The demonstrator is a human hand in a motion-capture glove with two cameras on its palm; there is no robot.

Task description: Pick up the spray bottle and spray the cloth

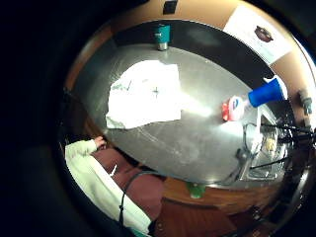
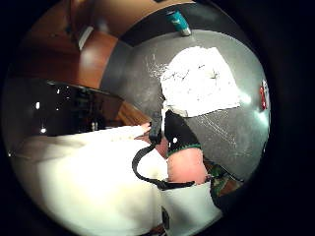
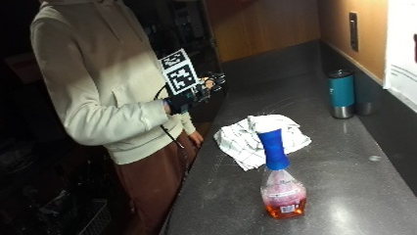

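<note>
The spray bottle (image 3: 279,181), clear with orange-pink liquid and a blue spray head, stands upright on the dark grey counter (image 3: 352,161) near its front end. A white checked cloth (image 3: 261,137) lies crumpled just behind it. My gloved right hand (image 3: 196,93) hangs in the air at chest height, off the counter's left edge, its fingers relaxed and holding nothing. It is well apart from both bottle and cloth. The little finger side palm view looks down on the cloth (image 1: 143,94) and the bottle (image 1: 247,101). The thumb side palm view shows the cloth (image 2: 199,81) beyond my thumb (image 2: 182,147).
A teal tumbler (image 3: 341,93) stands at the back of the counter by the wall. A printed sheet (image 3: 401,54) and an outlet (image 3: 352,30) are on the wall. The person's bare left hand (image 1: 98,143) hangs beside the counter's edge. A sink (image 1: 264,158) lies past the bottle.
</note>
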